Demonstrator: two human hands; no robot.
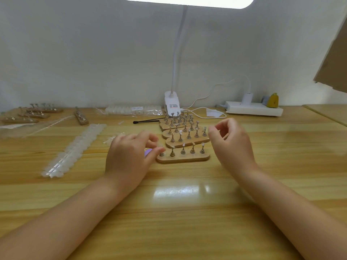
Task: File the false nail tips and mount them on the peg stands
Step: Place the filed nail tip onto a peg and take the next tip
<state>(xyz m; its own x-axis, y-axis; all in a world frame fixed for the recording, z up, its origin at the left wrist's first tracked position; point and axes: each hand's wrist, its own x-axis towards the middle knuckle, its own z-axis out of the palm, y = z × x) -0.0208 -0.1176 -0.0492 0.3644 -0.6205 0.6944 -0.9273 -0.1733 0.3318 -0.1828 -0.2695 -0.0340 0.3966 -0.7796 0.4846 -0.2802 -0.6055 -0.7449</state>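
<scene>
Several small wooden peg stands (33,113) lie at the far left of the frame, on the wooden table (178,203), with one more stand (81,117) just right of them. Below these, a long strip of translucent false nail tips (75,147) runs diagonally across the left of the frame. Left of centre, the left hand (129,156) has its fingers curled at the leftmost peg of the nearest peg stand (183,156); whether they pinch a nail tip is too blurred to tell, and a purple object (148,152) peeks from beneath the hand. In the centre, further stands (180,126) are stacked behind the nearest one, below the clip lamp base (171,105). Right of centre, the right hand (231,141) hovers with fingers loosely curled, holding nothing visible. At the right a white power strip (253,108) lies against the wall.
</scene>
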